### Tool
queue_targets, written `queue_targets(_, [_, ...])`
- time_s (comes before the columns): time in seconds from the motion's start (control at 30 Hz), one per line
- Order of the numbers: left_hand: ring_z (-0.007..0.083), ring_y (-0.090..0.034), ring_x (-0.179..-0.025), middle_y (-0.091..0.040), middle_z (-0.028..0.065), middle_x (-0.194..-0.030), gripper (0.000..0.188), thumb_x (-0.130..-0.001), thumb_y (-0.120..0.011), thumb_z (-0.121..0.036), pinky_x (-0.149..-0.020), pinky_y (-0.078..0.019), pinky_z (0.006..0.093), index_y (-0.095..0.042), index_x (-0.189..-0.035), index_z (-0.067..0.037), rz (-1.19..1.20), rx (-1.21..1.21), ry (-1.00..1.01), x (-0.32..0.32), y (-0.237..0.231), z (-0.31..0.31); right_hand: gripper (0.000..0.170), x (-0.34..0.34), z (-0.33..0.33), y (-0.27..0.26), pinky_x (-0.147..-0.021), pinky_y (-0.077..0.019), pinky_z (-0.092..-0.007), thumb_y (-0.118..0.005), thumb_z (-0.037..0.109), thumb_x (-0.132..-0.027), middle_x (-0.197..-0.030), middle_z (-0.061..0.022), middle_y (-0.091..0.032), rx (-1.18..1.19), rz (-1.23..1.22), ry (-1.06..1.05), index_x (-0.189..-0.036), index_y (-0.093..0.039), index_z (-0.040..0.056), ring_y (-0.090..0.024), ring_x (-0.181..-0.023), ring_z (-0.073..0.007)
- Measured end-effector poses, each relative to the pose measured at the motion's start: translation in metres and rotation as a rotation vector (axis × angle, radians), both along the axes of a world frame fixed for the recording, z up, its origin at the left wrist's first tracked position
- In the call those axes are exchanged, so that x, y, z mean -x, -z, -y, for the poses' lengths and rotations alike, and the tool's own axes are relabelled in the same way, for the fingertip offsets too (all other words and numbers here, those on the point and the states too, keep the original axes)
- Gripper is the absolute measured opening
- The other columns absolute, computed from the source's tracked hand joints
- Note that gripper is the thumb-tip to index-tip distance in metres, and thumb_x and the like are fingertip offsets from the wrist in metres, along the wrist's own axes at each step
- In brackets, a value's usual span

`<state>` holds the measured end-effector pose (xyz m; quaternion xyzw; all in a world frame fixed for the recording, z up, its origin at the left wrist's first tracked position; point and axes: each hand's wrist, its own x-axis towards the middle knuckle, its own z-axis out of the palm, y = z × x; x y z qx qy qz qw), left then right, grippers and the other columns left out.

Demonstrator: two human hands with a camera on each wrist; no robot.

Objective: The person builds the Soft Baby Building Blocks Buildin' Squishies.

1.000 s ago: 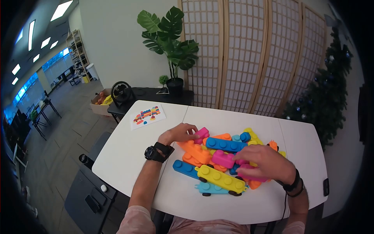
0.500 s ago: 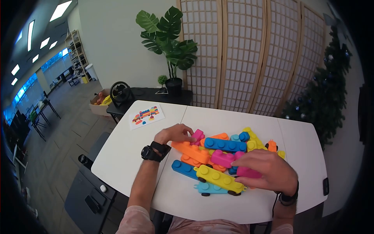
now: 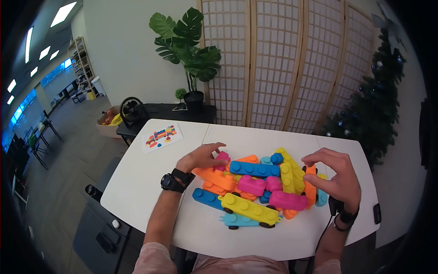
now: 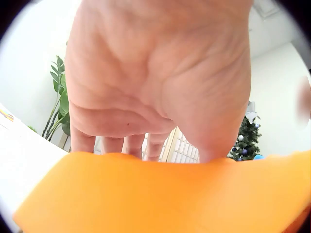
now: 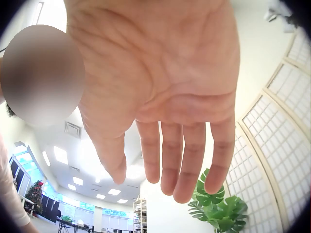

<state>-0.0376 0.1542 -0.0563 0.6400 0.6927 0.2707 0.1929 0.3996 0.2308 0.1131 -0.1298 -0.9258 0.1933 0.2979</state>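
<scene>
In the head view, my left hand (image 3: 200, 156) is at the pile's left end, thumb beside a pink block (image 3: 222, 159) and index finger extended above it. An orange block (image 3: 219, 179) lies just below that hand and fills the bottom of the left wrist view. My right hand (image 3: 336, 176) hovers at the pile's right end, thumb and fingers apart, beside an upright orange wheeled piece (image 3: 310, 189). The right wrist view shows its fingers straight, holding nothing. Between the hands lie pink blocks (image 3: 288, 200), a long blue block (image 3: 254, 168) and yellow blocks (image 3: 287, 179).
A yellow wheeled base (image 3: 250, 209) lies at the pile's front, over a light blue wheeled base (image 3: 242, 221). A printed picture sheet (image 3: 162, 137) lies on the white table (image 3: 132, 182) at back left. A dark device (image 3: 377, 213) lies at the right edge.
My right hand has moved right and up, off the pink blocks, uncovering them and the orange wheeled piece. My left hand's fingers have lifted from the pink block. The head view has shifted slightly.
</scene>
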Motion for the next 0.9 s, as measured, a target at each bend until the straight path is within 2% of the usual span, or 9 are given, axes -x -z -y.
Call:
queue_targets(0.07, [0.0299,-0.079,-0.094,-0.079,0.0172,-0.117,0.060,-0.093,-0.085,-0.042,-0.086,-0.0633,0.0407,-0.068,-0.140,-0.009,-0.052,0.008,0.158,0.009,0.009,-0.007,0.033,-0.003,-0.002,-0.005,-0.082,-0.0604,-0.0348,-0.088,0.016,-0.086,-0.099,-0.0140,-0.079,-0.008,-0.005,0.035,-0.113,-0.078,-0.0001,-0.077,-0.090,-0.0251])
queue_targets(0.1, [0.0295,-0.079,-0.093,-0.080,0.0159,-0.116,0.057,-0.089,-0.087,-0.032,-0.085,-0.0636,0.0398,-0.069,-0.139,-0.011,-0.056,0.001,0.150,0.011,0.012,-0.008,0.033,-0.005,-0.005,-0.006,-0.082,-0.0604,-0.0348,-0.088,0.016,-0.086,-0.098,-0.0140,-0.079,-0.016,-0.016,0.035,-0.113,-0.078,-0.0001,-0.077,-0.090,-0.0252])
queue_targets(0.2, [0.0322,-0.078,-0.099,-0.080,0.0141,-0.116,0.049,-0.089,-0.084,-0.031,-0.091,-0.0627,0.0417,-0.072,-0.133,-0.013,-0.077,0.106,0.129,0.005,-0.003,-0.004,0.033,-0.008,-0.012,-0.003,-0.083,-0.0603,-0.0350,-0.088,0.017,-0.087,-0.100,-0.0131,-0.078,-0.008,-0.027,0.065,-0.113,-0.078,0.0007,-0.076,-0.090,-0.0251])
queue_targets(0.47, [0.0286,-0.078,-0.098,-0.080,0.0128,-0.117,0.049,-0.088,-0.086,-0.029,-0.089,-0.0632,0.0397,-0.074,-0.133,-0.013,-0.060,0.195,0.147,0.005,-0.008,-0.005,0.037,0.001,-0.029,0.010,-0.087,-0.0605,-0.0369,-0.081,0.030,-0.096,-0.111,-0.0133,-0.079,0.020,0.134,0.092,-0.119,-0.076,0.0022,-0.076,-0.095,-0.0258])
queue_targets(0.67, [0.0239,-0.076,-0.100,-0.077,0.0122,-0.122,0.047,-0.094,-0.085,-0.028,-0.087,-0.0628,0.0363,-0.072,-0.136,-0.013,-0.131,-0.022,0.130,0.002,-0.012,-0.002,0.038,0.024,-0.003,0.027,-0.087,-0.0604,-0.0448,-0.078,0.035,-0.097,-0.108,-0.0167,-0.077,0.063,0.244,0.036,-0.117,-0.076,0.0031,-0.075,-0.098,-0.0348])
queue_targets(0.73, [0.0273,-0.075,-0.100,-0.075,0.0150,-0.119,0.048,-0.093,-0.086,-0.031,-0.088,-0.0620,0.0390,-0.073,-0.135,-0.009,-0.057,-0.016,0.148,0.002,-0.013,-0.003,0.038,0.043,0.018,0.046,-0.086,-0.0590,-0.0489,-0.079,0.037,-0.096,-0.102,-0.0188,-0.075,0.069,0.380,-0.129,-0.110,-0.074,0.0022,-0.074,-0.097,-0.0390])
queue_targets(0.8, [0.0275,-0.075,-0.100,-0.075,0.0151,-0.119,0.048,-0.094,-0.085,-0.030,-0.089,-0.0619,0.0388,-0.072,-0.134,-0.009,-0.065,-0.009,0.140,-0.006,-0.020,-0.002,0.043,0.060,0.043,0.066,-0.084,-0.0598,-0.0488,-0.078,0.035,-0.096,-0.106,-0.0179,-0.077,-0.047,0.629,-0.173,-0.122,-0.070,0.0019,-0.076,-0.100,-0.0370])
queue_targets(0.83, [0.0277,-0.075,-0.101,-0.075,0.0152,-0.119,0.047,-0.094,-0.085,-0.030,-0.089,-0.0618,0.0387,-0.072,-0.134,-0.009,-0.068,-0.002,0.140,-0.009,-0.025,0.001,0.043,0.064,0.052,0.077,-0.084,-0.0598,-0.0488,-0.078,0.035,-0.096,-0.106,-0.0179,-0.077,-0.056,0.618,-0.198,-0.122,-0.070,0.0019,-0.076,-0.100,-0.0370])
queue_targets(0.9, [0.0265,-0.075,-0.103,-0.076,0.0138,-0.120,0.045,-0.095,-0.084,-0.031,-0.088,-0.0617,0.0384,-0.073,-0.134,-0.010,-0.108,-0.013,0.156,-0.008,-0.025,0.000,0.043,0.075,0.068,0.096,-0.083,-0.0596,-0.0492,-0.078,0.035,-0.094,-0.101,-0.0193,-0.075,-0.108,0.795,-0.152,-0.113,-0.069,-0.0020,-0.075,-0.097,-0.0383])
